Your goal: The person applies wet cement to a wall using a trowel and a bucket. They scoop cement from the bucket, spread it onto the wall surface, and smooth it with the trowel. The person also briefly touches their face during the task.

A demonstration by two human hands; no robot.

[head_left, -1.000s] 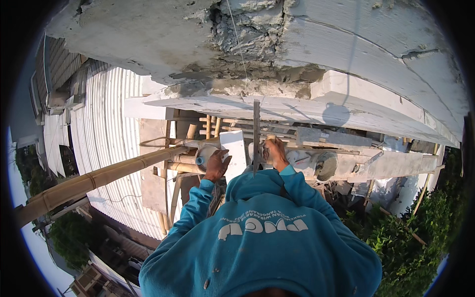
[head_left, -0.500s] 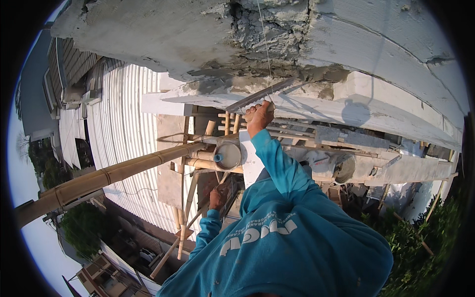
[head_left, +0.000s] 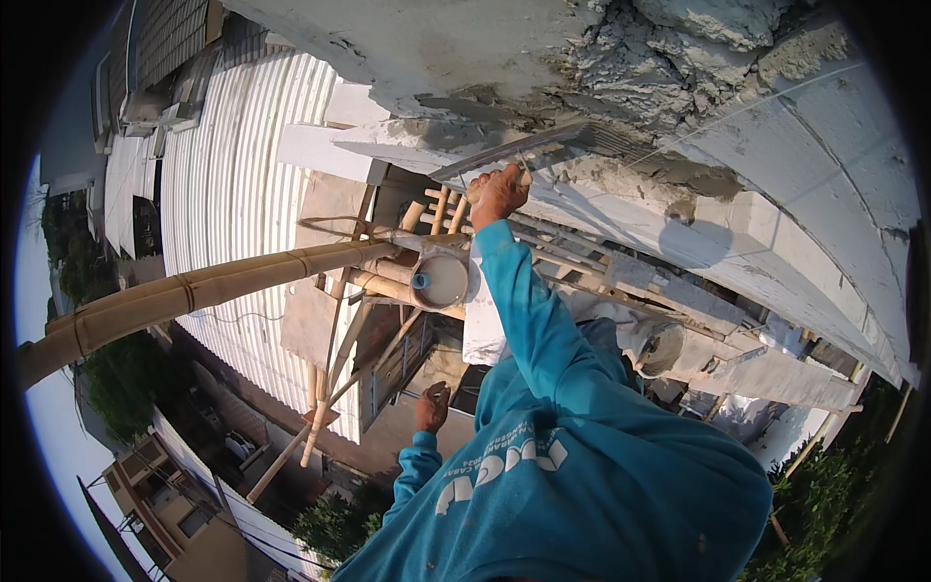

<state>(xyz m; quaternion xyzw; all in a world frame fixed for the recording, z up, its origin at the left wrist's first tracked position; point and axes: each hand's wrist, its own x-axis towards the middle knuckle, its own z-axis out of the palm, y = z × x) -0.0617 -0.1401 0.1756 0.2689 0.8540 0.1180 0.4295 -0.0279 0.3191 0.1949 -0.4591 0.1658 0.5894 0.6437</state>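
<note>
A long, straight grey metal tool (head_left: 509,151) lies against or near the rough grey-white wall (head_left: 475,58), the right hand (head_left: 497,197) closed around its pale handle (head_left: 527,178); the left hand (head_left: 432,407), loosely curled, shows nothing held. A steady wrist should help.

Place: a building site outdoors, high above the ground
Wall (head_left: 485,48): unfinished, with pale blocks (head_left: 810,257) and rough grey mortar (head_left: 669,63)
Scaffold (head_left: 213,286): bamboo, beside the wall
Plank (head_left: 795,378): grey, a stained bucket (head_left: 662,349) toward its left end
Lower down: a corrugated roof (head_left: 233,175), a house (head_left: 179,514), trees (head_left: 126,388)
</note>
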